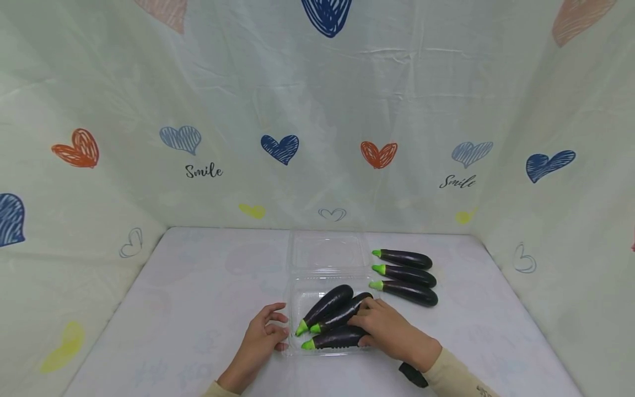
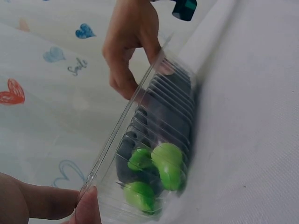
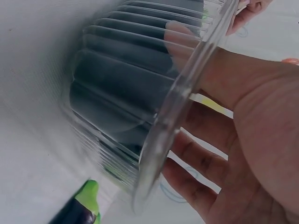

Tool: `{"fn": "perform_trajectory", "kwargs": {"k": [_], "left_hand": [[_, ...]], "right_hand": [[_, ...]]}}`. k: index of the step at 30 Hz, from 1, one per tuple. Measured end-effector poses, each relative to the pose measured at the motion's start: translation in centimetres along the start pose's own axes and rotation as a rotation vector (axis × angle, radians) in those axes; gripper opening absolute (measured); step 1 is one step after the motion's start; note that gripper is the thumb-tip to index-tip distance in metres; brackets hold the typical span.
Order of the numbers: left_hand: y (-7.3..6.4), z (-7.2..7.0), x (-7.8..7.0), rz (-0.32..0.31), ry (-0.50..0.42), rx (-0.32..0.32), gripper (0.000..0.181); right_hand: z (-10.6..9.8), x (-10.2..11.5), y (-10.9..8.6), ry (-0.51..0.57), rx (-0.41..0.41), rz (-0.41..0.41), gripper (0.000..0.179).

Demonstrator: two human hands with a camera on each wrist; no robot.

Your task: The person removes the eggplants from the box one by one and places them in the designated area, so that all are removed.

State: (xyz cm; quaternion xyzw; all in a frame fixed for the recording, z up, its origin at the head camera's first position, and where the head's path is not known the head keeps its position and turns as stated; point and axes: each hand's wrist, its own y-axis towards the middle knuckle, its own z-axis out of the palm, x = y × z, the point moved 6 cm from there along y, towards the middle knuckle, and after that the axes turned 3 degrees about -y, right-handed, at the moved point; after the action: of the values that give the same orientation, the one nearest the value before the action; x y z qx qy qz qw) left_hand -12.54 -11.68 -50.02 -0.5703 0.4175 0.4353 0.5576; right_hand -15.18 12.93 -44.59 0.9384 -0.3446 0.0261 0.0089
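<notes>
My right hand (image 1: 389, 331) grips the nearest eggplant (image 1: 337, 337), which lies left-to-right inside the clear plastic clamshell (image 1: 302, 300), stem (image 1: 308, 345) toward my left hand (image 1: 260, 333), pinching the rim (image 2: 119, 123). Three more eggplants (image 1: 409, 275) lie farther right.

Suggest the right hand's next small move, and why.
I'd probably loosen the right hand and lift it off the front eggplant: that one already lies in the clear box beside two others, the left hand pinches the box's rim, and three more eggplants lie outside on the table.
</notes>
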Motion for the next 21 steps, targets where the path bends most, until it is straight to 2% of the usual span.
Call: {"fn": "perform_trajectory", "kwargs": {"k": [3, 13, 21], "left_hand": [[0.0, 0.0, 0.0, 0.001, 0.0, 0.001, 0.059], [0.0, -0.1, 0.0, 0.007, -0.012, -0.001, 0.059], [-0.1, -0.1, 0.0, 0.013, -0.012, 0.007, 0.058]], "right_hand": [[0.0, -0.2, -0.1, 0.005, -0.015, -0.002, 0.038], [-1.5, -0.8, -0.9, -0.014, -0.156, -0.049, 0.039], [-3.6, -1.6, -2.2, 0.03, -0.22, 0.003, 0.042]]}}
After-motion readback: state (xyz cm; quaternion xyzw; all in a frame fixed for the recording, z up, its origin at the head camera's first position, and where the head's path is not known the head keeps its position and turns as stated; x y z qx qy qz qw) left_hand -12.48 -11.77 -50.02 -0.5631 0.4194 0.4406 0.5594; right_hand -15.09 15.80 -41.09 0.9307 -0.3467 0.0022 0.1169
